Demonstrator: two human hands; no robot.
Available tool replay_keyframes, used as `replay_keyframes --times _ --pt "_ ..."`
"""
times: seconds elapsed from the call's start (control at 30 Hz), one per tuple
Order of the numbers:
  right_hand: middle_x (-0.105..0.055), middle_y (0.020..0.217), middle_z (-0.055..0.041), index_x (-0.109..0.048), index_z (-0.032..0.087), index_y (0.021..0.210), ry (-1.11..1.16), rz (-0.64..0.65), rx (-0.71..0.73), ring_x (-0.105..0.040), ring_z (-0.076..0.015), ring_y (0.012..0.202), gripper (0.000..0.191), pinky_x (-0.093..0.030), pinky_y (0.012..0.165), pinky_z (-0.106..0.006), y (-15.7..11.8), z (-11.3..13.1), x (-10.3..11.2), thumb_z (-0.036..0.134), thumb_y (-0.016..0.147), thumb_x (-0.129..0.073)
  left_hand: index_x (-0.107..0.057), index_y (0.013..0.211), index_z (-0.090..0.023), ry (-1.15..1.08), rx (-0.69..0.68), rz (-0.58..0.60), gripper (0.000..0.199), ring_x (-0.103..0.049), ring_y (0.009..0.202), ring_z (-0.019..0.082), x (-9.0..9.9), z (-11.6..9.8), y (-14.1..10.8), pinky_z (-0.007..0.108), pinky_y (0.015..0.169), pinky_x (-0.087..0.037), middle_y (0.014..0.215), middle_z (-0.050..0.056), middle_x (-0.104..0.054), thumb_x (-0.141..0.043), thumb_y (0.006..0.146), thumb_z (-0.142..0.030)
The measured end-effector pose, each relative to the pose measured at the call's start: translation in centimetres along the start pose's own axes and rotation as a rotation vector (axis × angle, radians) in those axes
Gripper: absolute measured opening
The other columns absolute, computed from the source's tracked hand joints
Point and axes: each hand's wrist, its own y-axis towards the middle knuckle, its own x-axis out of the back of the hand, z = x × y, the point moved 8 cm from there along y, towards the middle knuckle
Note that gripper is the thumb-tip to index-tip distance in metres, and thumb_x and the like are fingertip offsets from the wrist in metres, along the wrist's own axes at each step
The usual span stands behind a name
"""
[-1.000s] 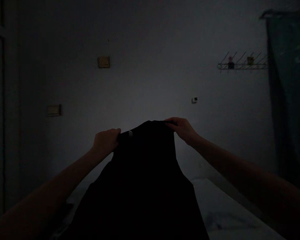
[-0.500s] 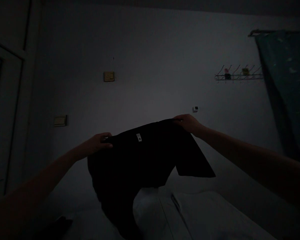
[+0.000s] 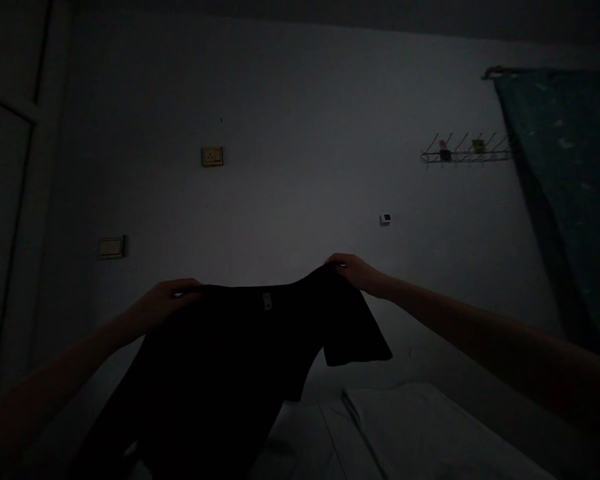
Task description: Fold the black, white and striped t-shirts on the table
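Black garment [image 3: 230, 353] spread in mid-air; left hand [image 3: 160, 305] and right hand [image 3: 359, 273] each grasp its top edge with fingers. Next move probably calls for even tension

head view: from the wearer's head, eye height, facing the wall [image 3: 290, 200] roughly square on, ceiling [image 3: 430, 15] edge along top, slightly slanted
hands: left hand [image 3: 166, 303] and right hand [image 3: 356, 273] at arm's reach, forearms in from both sides
shirt [image 3: 220, 373]: nearer than wall, lower middle
curtain [image 3: 570, 173]: right edge of view
white cloth [image 3: 420, 427]: bottom right, beyond shirt
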Motion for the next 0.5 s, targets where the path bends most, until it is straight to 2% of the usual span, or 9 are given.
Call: replay_keyframes --times 0.13,0.23,0.3,0.4,0.5 --pt "-0.068 0.079 -0.0026 -0.068 0.018 0.087 0.028 0.094 0.073 -0.059 -0.0162 0.072 0.016 -0.048 0.070 -0.028 -0.6 0.3 -1.4 0.027 0.082 -0.055 -0.075 0.087 -0.023 -0.020 0.042 -0.019 0.054 -0.068 0.083 0.025 0.8 0.7 -0.2 0.032 0.075 -0.055 0.086 0.004 -0.076 -0.063 0.063 -0.070" --pt "-0.062 0.064 0.0008 -0.067 0.020 0.075 -0.002 0.112 0.056 -0.054 -0.0150 0.062 0.023 -0.044 0.060 -0.026 -1.2 -1.0 -1.5 0.041 0.080 -0.060 -0.074 0.083 -0.022 0.027 0.019 -0.076 0.048 -0.067 0.083 0.024 1.5 0.6 -0.7 0.032 0.078 -0.053 0.085 0.005 -0.074 -0.062 0.067 -0.066" --pt "-0.059 0.058 0.0015 -0.066 0.021 0.068 -0.035 0.086 0.029 -0.051 -0.0153 0.058 0.027 -0.041 0.057 -0.027 -2.2 -2.3 -1.6 0.046 0.077 -0.060 -0.072 0.080 -0.022 0.071 -0.026 -0.134 0.043 -0.065 0.085 0.024 1.3 0.1 -1.7 0.034 0.082 -0.052 0.087 0.005 -0.072 -0.061 0.069 -0.061" --pt "-0.065 0.066 -0.0012 -0.067 0.022 0.069 0.031 0.033 -0.029 -0.057 -0.0191 0.065 0.023 -0.045 0.064 -0.032 -5.3 -4.5 -3.3 0.042 0.072 -0.058 -0.071 0.080 -0.022 0.060 -0.017 -0.204 0.037 -0.064 0.086 0.023 -1.5 -0.4 -4.8 0.035 0.084 -0.051 0.088 0.005 -0.070 -0.058 0.073 -0.056" --pt "-0.070 0.079 -0.0029 -0.068 0.024 0.077 0.210 -0.073 -0.119 -0.062 -0.0226 0.077 0.021 -0.047 0.073 -0.035 -10.5 -6.7 -6.6 0.034 0.066 -0.053 -0.071 0.086 -0.022 -0.054 0.071 -0.230 0.032 -0.065 0.091 0.023 -6.9 -0.4 -9.0 0.036 0.088 -0.051 0.092 0.005 -0.071 -0.053 0.079 -0.048"
